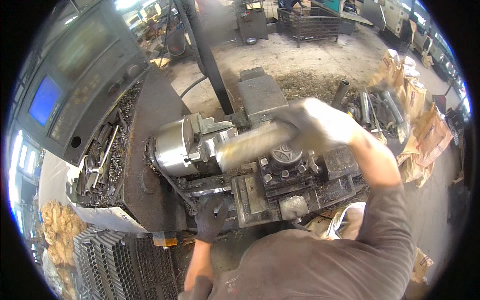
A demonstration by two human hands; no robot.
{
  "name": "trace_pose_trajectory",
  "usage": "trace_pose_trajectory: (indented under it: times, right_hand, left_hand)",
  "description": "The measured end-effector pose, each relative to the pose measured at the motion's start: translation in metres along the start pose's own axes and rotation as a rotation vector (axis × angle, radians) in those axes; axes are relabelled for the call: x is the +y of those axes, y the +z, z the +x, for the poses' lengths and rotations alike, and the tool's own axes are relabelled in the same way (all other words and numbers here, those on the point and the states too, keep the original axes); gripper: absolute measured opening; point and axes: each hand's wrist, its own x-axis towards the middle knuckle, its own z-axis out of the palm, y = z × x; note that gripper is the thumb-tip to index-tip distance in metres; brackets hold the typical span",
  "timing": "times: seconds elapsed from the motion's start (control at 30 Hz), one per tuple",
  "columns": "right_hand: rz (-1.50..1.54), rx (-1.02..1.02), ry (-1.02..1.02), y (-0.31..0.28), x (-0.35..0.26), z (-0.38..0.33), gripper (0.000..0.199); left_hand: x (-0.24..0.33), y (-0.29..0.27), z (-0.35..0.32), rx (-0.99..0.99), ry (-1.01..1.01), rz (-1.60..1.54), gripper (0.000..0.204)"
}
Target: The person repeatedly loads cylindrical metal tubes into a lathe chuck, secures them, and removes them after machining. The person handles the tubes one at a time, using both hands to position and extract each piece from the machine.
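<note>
A lathe chuck (177,146) with bright metal jaws is in the middle. My right hand (307,125), in a dark and white glove, is closed around a pipe-like metal piece (257,145). Motion smears both. The piece's left end is at the chuck jaws; whether it is inside them I cannot tell. Beneath it stands the tool post (286,157) with several bolts. My left hand (212,218), in a dark glove, rests at the lathe's front edge, below the chuck. Its fingers blend into the dark machine, so their pose is unclear.
A control panel with a blue screen (45,100) stands left, above a chip-filled tray with tools (102,155). Stacked tubes (105,257) are at lower left. Right are loose metal tubes (365,108) and paper sacks (433,137). A wire-mesh bin (314,27) stands behind.
</note>
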Motion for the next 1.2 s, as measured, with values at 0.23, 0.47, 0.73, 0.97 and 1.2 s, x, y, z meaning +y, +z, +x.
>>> trace_pose_trajectory:
  times: [0.23,0.47,0.73,0.97,1.2]
  right_hand:
    - [-0.501,-0.443,0.416,0.083,0.132,0.101,0.030]
    - [0.043,-0.538,0.129,0.145,0.204,0.094,0.029]
    - [0.617,-0.613,0.438,0.164,0.126,0.195,0.047]
    - [-0.054,-0.378,0.254,0.122,0.071,0.160,0.090]
    - [0.092,0.845,0.422,0.083,0.079,-0.081,0.051]
  left_hand:
    - [-0.127,0.028,-0.129,0.741,-0.762,-1.287,0.034]
    - [-0.169,-0.036,-0.178,0.998,-0.901,-1.514,0.055]
    - [-0.216,-0.057,-0.206,0.690,-0.890,-1.531,0.037]
    - [-0.191,-0.045,-0.188,0.822,-0.796,-0.840,0.030]
    - [-0.046,-0.130,-0.096,1.079,-0.234,0.333,0.044]
